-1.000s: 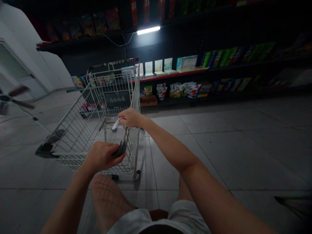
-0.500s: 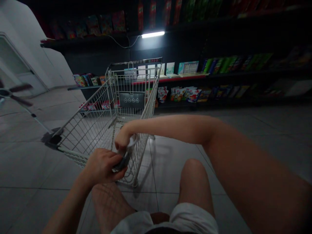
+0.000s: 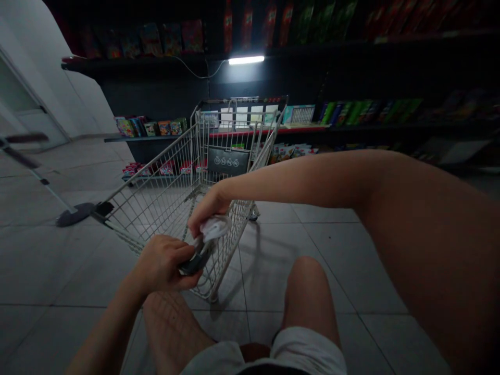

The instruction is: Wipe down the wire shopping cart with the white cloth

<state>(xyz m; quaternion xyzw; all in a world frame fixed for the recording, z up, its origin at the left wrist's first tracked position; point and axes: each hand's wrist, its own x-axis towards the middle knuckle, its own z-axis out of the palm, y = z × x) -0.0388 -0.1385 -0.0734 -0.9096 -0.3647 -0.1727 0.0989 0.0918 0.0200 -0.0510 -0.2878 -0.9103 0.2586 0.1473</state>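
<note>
A wire shopping cart [image 3: 167,187] stands on the tiled floor in front of me, its basket holding nothing I can see. My left hand [image 3: 162,263] is closed on the dark grip at the near corner of the cart. My right hand [image 3: 207,208] reaches across from the right and pinches a small white cloth [image 3: 214,227] against the cart's rim, just above my left hand. Both of my bare knees show below the cart.
Dark shop shelves [image 3: 312,127] with packets and cards run along the back wall under a lit tube lamp [image 3: 246,60]. A mop [image 3: 72,214] lies on the floor at the left. A white wall and door stand at far left.
My right hand has drawn back along the cart's rim toward my left hand, the white cloth with it. The cart has swung to the right in view.
</note>
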